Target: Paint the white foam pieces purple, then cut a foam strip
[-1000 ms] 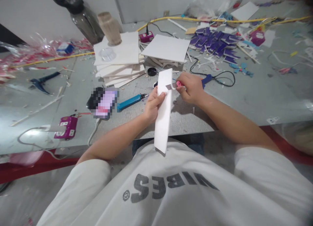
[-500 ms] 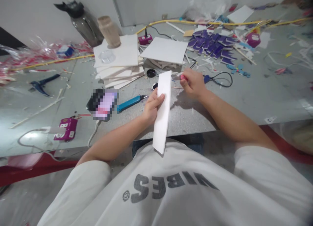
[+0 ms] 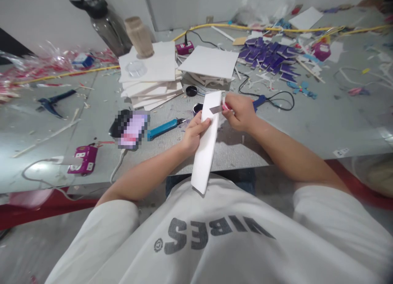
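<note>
My left hand (image 3: 193,133) grips a long white foam strip (image 3: 207,144) by its left edge and holds it tilted, the lower end near my shirt. A small pink-handled knife (image 3: 221,108) is pinched in my right hand (image 3: 241,111). Its grey blade lies across the strip near the top end. Both hands hover above the front edge of the grey table (image 3: 307,116).
Stacks of white foam boards (image 3: 153,77) sit behind the hands, with a jar (image 3: 138,36) and a dark bottle (image 3: 106,23). A teal cutter (image 3: 162,129) and a phone (image 3: 130,129) lie to the left. Purple pieces (image 3: 270,56), cables and scraps litter the right.
My right hand pulled the knife away to the right of the strip, then came back; its blade rests on the strip's top again. The strip's top end has tipped slightly to the right.
</note>
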`<state>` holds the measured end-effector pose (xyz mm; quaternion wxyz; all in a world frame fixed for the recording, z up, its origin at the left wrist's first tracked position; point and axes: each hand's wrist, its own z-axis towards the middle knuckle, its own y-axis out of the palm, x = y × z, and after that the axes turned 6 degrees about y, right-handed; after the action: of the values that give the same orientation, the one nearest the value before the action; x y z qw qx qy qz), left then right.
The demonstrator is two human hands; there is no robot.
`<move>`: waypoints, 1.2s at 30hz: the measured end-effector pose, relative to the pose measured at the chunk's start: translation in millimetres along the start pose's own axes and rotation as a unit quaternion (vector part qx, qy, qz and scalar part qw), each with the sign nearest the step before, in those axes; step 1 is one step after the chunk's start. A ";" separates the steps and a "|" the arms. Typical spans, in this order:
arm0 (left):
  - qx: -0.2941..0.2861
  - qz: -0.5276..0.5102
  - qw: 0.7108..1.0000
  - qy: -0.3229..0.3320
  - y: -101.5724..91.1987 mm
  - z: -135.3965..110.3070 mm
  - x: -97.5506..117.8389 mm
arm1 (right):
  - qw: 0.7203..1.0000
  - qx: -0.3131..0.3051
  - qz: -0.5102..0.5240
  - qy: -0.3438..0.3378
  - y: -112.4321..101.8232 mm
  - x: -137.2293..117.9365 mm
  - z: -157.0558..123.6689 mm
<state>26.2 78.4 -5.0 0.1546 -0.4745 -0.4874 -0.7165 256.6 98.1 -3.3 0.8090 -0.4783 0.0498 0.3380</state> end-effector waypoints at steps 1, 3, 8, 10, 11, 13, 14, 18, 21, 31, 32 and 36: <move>-0.003 0.003 1.000 0.000 0.6 -0.3 0.8 | 1.000 0.007 -0.004 -0.003 0.0 2.4 0.3; -0.008 0.005 1.000 -0.002 1.4 -1.1 2.3 | 1.000 0.018 -0.009 -0.003 0.6 7.5 0.7; -0.014 -0.002 1.000 -0.020 0.4 -2.9 2.7 | 0.999 0.033 -0.038 0.009 1.6 16.6 -0.1; -0.009 -0.003 1.000 -0.027 -0.9 -3.1 1.9 | 0.998 0.035 -0.055 0.015 0.5 19.4 -0.1; -0.008 -0.005 0.999 -0.031 -1.6 -3.0 1.4 | 0.997 0.036 -0.062 0.019 -0.4 21.1 0.2; -0.009 -0.007 0.999 -0.033 -2.7 -2.9 0.8 | 0.997 0.036 -0.066 0.028 -2.6 25.6 1.4; -0.012 -0.006 0.999 -0.032 -3.0 -2.9 0.6 | 0.997 0.035 -0.063 0.033 -3.8 28.5 2.3; -0.030 0.009 0.999 -0.024 -2.7 -3.6 0.9 | 0.997 0.050 -0.029 0.052 -9.1 41.8 6.2; -0.041 0.018 0.999 -0.023 -1.3 -4.4 2.4 | 0.998 0.061 -0.012 0.033 -12.1 44.1 7.5; -0.037 0.008 0.999 -0.034 0.0 -3.5 4.1 | 1.000 0.010 -0.026 -0.013 -5.0 17.4 0.2; -0.037 0.007 0.999 -0.035 -0.4 -3.4 3.5 | 0.999 0.012 -0.035 -0.010 -4.9 18.8 -0.2; -0.032 0.007 0.999 -0.042 -1.7 -3.0 0.9 | 0.997 0.041 -0.055 -0.024 -5.1 28.0 0.2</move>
<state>23.0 76.9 -5.5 0.1239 -0.5126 -0.4670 -0.7098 281.0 110.6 -10.7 0.8464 -0.4384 0.0174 0.3018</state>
